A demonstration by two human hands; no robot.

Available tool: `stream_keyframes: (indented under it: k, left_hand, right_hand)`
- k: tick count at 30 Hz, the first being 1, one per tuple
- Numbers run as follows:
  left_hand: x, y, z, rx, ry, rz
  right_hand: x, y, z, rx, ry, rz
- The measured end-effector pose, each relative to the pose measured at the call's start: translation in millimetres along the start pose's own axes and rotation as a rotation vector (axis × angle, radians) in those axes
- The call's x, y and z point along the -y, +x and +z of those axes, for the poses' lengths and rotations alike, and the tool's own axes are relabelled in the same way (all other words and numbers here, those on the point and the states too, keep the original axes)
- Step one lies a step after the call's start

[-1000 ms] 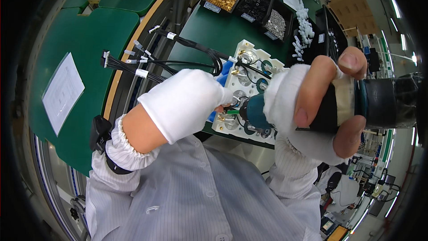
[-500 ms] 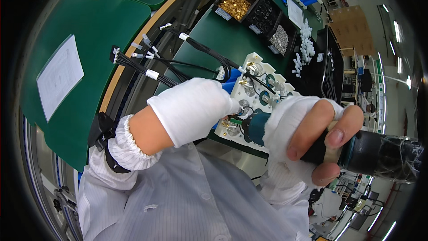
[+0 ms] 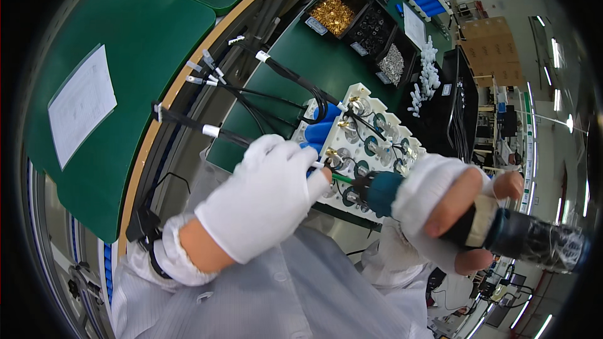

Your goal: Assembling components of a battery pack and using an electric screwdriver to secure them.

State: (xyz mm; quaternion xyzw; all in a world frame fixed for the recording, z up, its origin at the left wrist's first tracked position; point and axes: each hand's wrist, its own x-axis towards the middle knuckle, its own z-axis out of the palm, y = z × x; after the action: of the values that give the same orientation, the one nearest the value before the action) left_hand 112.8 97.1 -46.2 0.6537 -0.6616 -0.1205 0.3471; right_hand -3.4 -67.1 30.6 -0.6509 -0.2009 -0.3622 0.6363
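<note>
My right hand (image 3: 440, 210), in a white glove with bare fingertips, grips a teal and black electric screwdriver (image 3: 383, 193). Its thin green bit (image 3: 342, 177) points left, to the fingertips of my left hand (image 3: 257, 198). That gloved hand is closed in a pinch at the bit's tip; what lies between the fingers is hidden. Beneath both hands sits a battery block (image 3: 377, 125) with a white plastic frame, blue cells (image 3: 319, 130) and round metal terminals. A black cable bundle (image 3: 188, 122) with a white label runs behind my left hand. Another bundle (image 3: 289, 75) reaches the block's top corner.
Black bins at the back hold gold-coloured parts (image 3: 333, 15), black parts (image 3: 377, 25) and silver screws (image 3: 392, 64). White plastic pieces (image 3: 427, 72) lie beside a black tray (image 3: 461, 110) of cables. A paper sheet (image 3: 81, 107) rests on the green table (image 3: 157, 31) at left.
My left hand has come nearer and tilted, its fingertips now at the block's left edge. The screwdriver has shifted slightly nearer and right. The whole view has moved a little.
</note>
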Motion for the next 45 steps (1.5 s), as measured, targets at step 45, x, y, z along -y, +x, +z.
stream_keyframes:
  k: [45]
  left_hand:
    - [-25.2, -0.9, 48.8, -0.055, 0.263, -0.119]
  right_hand:
    - [-0.7, 8.1, 15.3, -0.219, -0.22, 0.252]
